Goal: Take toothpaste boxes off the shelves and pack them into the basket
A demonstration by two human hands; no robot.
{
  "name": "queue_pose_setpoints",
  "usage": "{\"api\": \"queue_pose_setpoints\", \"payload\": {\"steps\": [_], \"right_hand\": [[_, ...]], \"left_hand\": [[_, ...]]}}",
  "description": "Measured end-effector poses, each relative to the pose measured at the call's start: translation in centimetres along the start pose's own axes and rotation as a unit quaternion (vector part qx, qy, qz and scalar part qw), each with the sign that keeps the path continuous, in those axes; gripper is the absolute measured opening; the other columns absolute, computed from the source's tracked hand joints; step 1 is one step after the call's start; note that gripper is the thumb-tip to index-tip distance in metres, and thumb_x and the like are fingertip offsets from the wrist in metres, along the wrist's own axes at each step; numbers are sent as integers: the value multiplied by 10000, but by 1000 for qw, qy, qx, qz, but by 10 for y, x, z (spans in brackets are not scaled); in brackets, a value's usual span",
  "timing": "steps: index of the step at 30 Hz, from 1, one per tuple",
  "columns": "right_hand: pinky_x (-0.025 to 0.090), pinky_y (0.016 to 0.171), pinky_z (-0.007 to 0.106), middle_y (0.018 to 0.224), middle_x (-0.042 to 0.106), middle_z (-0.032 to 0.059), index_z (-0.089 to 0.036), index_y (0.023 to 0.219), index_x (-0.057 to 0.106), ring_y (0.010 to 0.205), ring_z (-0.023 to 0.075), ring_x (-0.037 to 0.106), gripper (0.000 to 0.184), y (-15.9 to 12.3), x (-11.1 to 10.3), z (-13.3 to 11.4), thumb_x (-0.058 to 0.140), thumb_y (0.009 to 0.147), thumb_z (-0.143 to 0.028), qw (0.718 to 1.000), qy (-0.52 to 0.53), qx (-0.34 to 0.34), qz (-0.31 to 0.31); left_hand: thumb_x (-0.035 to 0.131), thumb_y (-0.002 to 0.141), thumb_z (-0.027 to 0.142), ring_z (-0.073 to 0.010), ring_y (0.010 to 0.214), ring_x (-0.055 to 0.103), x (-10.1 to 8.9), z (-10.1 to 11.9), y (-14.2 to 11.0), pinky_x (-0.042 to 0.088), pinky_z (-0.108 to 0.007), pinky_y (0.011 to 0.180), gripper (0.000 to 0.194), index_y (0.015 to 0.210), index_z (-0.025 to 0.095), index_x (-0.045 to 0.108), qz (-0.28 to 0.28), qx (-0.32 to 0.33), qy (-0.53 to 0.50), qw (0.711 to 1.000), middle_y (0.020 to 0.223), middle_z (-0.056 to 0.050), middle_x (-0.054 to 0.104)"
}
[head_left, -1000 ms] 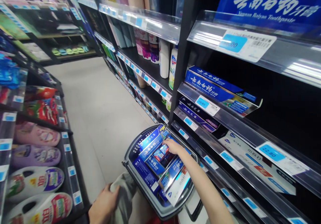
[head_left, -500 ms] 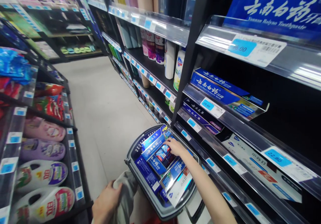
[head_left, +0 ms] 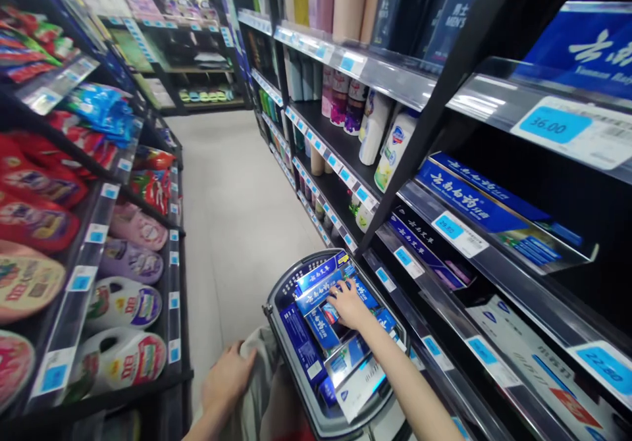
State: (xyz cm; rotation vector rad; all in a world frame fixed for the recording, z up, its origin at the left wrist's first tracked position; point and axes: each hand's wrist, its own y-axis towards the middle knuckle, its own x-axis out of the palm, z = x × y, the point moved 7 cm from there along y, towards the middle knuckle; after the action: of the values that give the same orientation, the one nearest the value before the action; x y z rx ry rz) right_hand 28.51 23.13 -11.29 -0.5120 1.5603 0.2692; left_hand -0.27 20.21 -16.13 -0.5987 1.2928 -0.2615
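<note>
My right hand [head_left: 348,304] reaches into a grey shopping basket [head_left: 273,326] filled with boxes. Its fingers curl over a blue toothpaste box [head_left: 366,291] lying slantwise near the basket's right side. Partly under the fingers is a small red and blue box [head_left: 329,313]. Other blue toothpaste boxes and a dark blue box [head_left: 296,339] lie around it, with a white box [head_left: 356,389] at the near end. My left hand [head_left: 228,373] rests on my trouser leg [head_left: 259,359], fingers laid over the cloth and nothing held.
Shelves with toothpaste boxes [head_left: 474,197] and price tags rise close on the right, with bottles [head_left: 395,148] farther along. Detergent bottles [head_left: 131,299] and bagged goods [head_left: 101,108] fill the left shelves. Pale aisle floor [head_left: 237,191] runs between them.
The view has turned slightly right. My right hand has opened out from a tighter pinch to lie over the boxes, and a slanted blue toothpaste box now shows beside it. My left hand stays on my leg.
</note>
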Motion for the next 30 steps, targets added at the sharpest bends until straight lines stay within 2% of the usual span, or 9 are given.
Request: {"api": "queue_pose_setpoints", "payload": {"steps": [6, 10, 13, 15, 19, 22, 26, 30], "right_hand": [[368, 891, 450, 1084, 611, 94, -178, 1019, 585, 1064, 297, 476, 346, -15, -29, -9, 616, 683, -102, 999, 36, -1, -24], [379, 915, 376, 1129, 590, 82, -186, 1107, 553, 1072, 251, 502, 469, -40, -59, -2, 525, 666, -29, 989, 146, 15, -19], [411, 872, 308, 1129, 574, 64, -200, 1158, 504, 1008, 202, 554, 518, -60, -81, 13, 549, 658, -73, 960, 266, 84, -3], [426, 825, 306, 1066, 587, 54, -201, 1109, 503, 947, 202, 575, 452, -71, -95, 24, 605, 671, -162, 941, 301, 154, 29], [434, 737, 317, 873, 615, 27, -202, 975, 500, 822, 213, 594, 339, -80, -111, 36, 642, 711, -360, 913, 290, 271, 97], [431, 695, 308, 793, 615, 17, -204, 928, 488, 752, 209, 600, 308, -77, -112, 36, 614, 742, -414, 893, 281, 323, 141], [427, 673, 312, 822, 617, 42, -197, 919, 474, 764, 231, 608, 329, -71, -112, 31, 608, 755, -448, 878, 217, 387, 177], [436, 665, 325, 914, 614, 97, -172, 980, 465, 815, 259, 619, 371, -67, -112, 20, 580, 785, -467, 866, 146, 447, 171]], "left_hand": [[285, 845, 484, -324, 1036, 615, 1, -2, -1, 457, -432, 883, 512, 1186, 195, 535, -10, -8, -5, 1000, 1192, -141, 618], [303, 840, 475, -332, 1001, 626, 3, -5, 0, 460, -439, 855, 492, 1178, 203, 537, 5, -11, -4, 1000, 1159, -138, 630], [319, 838, 477, -335, 979, 630, 3, -5, 1, 460, -441, 837, 478, 1158, 207, 550, 13, -9, -10, 1000, 1145, -132, 634], [325, 838, 477, -337, 970, 631, 3, -5, 2, 458, -442, 833, 477, 1146, 198, 557, 12, -6, -14, 1000, 1141, -137, 631], [312, 839, 476, -342, 980, 624, 3, -4, 1, 454, -445, 836, 494, 1170, 190, 542, 9, -10, -16, 1000, 1154, -136, 621], [305, 841, 474, -336, 984, 623, 3, -5, 0, 455, -442, 834, 495, 1179, 195, 536, 13, -12, -14, 1000, 1162, -134, 614], [302, 842, 490, -331, 977, 624, 5, -8, 0, 453, -438, 834, 491, 1167, 208, 540, 4, -12, -13, 1000, 1160, -131, 614], [307, 838, 493, -343, 991, 615, 8, -10, 4, 450, -437, 840, 503, 1185, 205, 528, 1, -8, -17, 1000, 1170, -141, 608]]}}
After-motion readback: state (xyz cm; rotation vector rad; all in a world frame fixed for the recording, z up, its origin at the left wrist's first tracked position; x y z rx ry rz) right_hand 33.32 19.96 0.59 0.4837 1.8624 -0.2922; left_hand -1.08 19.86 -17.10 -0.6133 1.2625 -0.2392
